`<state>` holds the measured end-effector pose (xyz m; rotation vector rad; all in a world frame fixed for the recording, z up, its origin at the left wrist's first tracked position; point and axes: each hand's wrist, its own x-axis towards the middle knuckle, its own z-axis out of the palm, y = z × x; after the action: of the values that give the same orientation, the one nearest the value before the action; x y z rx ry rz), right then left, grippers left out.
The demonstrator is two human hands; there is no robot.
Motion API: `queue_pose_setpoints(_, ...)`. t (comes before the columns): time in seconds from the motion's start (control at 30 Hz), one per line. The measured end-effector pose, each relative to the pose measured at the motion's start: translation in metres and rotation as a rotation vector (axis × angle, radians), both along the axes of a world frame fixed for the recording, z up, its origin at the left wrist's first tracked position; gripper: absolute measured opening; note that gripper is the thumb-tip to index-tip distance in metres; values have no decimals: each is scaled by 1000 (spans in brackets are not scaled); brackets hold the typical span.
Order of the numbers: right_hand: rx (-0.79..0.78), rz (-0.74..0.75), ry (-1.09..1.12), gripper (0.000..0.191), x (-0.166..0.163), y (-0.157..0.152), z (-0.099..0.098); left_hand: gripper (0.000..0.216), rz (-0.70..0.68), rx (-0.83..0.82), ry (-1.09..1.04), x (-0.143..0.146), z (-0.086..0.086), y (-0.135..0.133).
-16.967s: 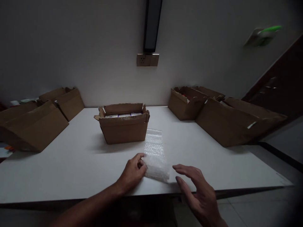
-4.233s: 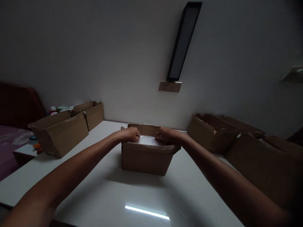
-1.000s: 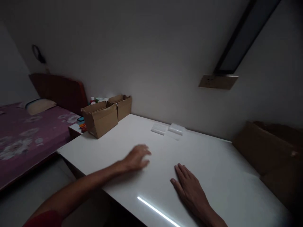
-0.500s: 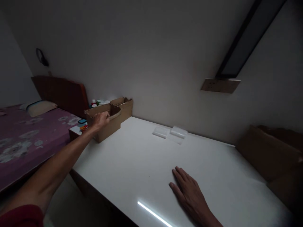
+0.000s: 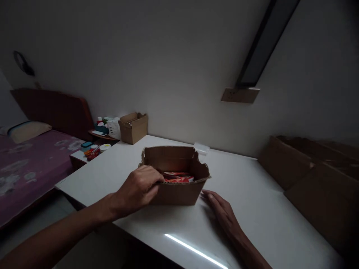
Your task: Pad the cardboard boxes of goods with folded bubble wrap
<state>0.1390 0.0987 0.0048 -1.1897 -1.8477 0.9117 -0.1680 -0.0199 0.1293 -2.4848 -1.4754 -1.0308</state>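
An open-topped cardboard box (image 5: 176, 194) stands in the middle of the white table (image 5: 235, 175). Red packets (image 5: 178, 178) lie inside it, partly hidden by its near wall. My left hand (image 5: 140, 185) is closed over the near left rim of this box. Beside the box's right end, my right hand (image 5: 221, 209) rests on the tabletop with its fingers stretched out. Its fingertips lie close to the box's lower right corner; whether they touch it I cannot tell. Behind the box, a clear plastic packet (image 5: 201, 148) lies partly covered from view.
A second cardboard box (image 5: 134, 129) stands at the table's far left corner. Larger cardboard boxes (image 5: 291, 164) line the right side. Left of the table, a small stand (image 5: 78, 157) carries containers and red packets, near a bed (image 5: 30, 160). A socket plate (image 5: 240, 95) is on the wall.
My left hand has brought the cardboard box from the far left to the table's middle, in front of the clear packets. The right hand remains on the table, now beside the box.
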Motion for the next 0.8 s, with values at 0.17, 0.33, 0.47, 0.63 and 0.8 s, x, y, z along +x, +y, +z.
queue_pose_setpoints(0.17, -71, 52, 135, 52, -1, -20, 12, 50, 119, 376, -192, 6, -42, -24)
queue_pose_setpoints(0.33, -72, 42, 182, 55, -7, -25, 10, 71, 344, 30, -568, -10, -96, -18)
queue_pose_setpoints(0.47, -97, 65, 178, 60, -10, -30, 11, 69, 208, -398, -797, -7, -119, -4)
queue_pose_setpoints(0.63, -96, 172, 128, 63, 3, -43, 7, 68, 200, -364, -982, 5, -151, -20)
queue_pose_setpoints(0.8, -109, 214, 105, 62, 8, -53, 5, 71, 348, -355, -945, 0, -182, -40)
